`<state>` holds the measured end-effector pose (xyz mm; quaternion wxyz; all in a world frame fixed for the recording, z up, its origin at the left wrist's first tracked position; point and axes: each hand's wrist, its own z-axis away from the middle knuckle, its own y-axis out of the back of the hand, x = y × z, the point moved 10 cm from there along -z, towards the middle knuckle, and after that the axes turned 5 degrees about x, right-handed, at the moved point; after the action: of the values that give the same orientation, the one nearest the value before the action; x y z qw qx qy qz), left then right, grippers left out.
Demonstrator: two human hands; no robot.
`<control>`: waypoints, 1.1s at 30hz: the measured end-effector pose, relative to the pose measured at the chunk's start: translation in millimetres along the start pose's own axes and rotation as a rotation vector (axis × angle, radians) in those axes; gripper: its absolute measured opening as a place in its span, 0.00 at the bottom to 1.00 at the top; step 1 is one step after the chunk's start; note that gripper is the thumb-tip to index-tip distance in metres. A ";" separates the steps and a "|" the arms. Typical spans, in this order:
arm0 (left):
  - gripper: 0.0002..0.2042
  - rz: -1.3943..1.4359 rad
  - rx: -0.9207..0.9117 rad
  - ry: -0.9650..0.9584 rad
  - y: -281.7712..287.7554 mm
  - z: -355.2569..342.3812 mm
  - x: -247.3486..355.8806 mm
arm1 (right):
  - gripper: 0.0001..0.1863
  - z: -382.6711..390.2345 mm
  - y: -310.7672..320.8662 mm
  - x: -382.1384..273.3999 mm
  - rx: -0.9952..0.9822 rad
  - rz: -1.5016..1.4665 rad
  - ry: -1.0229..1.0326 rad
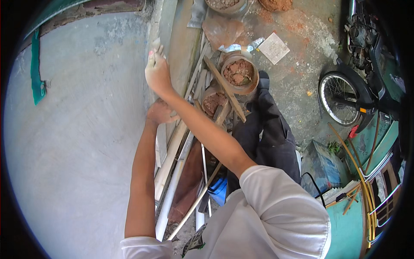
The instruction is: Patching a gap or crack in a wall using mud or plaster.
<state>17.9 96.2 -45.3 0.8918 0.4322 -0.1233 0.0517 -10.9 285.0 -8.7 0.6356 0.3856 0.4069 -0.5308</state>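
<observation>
My right hand [158, 74] is raised beside the edge of a pale grey wall [86, 129], its fingers closed on a small whitish piece [156, 43]. What kind of thing the piece is, I cannot make out. Just below it, my left hand [159, 113] lies against the same wall edge, close under my right wrist. Most of its fingers are hidden, with one digit showing to the right. A narrow pale board [161, 144] stands beneath the left hand.
Pipes and wood strips [177, 181] lean along the wall. A wooden plank [224, 88] lies by a bucket of reddish rubble [238, 73]; a smaller bucket [213, 102] sits beside it. A square tile [274, 48] lies on the floor. A motorcycle [358, 82] stands right. A green strap [36, 69] hangs left.
</observation>
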 end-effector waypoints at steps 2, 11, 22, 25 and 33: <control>0.29 0.001 0.084 0.011 9.2 0.6 -0.9 | 0.31 8.5 -13.9 1.9 -0.133 -0.113 -0.088; 0.29 0.180 -0.056 0.144 5.3 2.0 -11.7 | 0.33 31.6 -14.3 -1.7 -0.326 -0.021 0.063; 0.28 0.200 -0.104 0.147 -41.0 10.2 -30.6 | 0.37 70.1 -10.4 49.1 -0.311 -0.057 -0.272; 0.26 0.340 -0.117 0.250 -44.7 11.8 -38.0 | 0.41 71.2 -18.8 74.0 -0.330 -0.017 -0.483; 0.24 0.034 0.050 -0.116 -5.4 0.8 1.2 | 0.39 -5.5 -9.3 28.6 -0.040 -0.208 -0.186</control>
<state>20.0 92.1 -48.6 0.8710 0.4547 -0.1805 0.0447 -17.7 278.5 -37.8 0.6197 0.2775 0.3945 -0.6191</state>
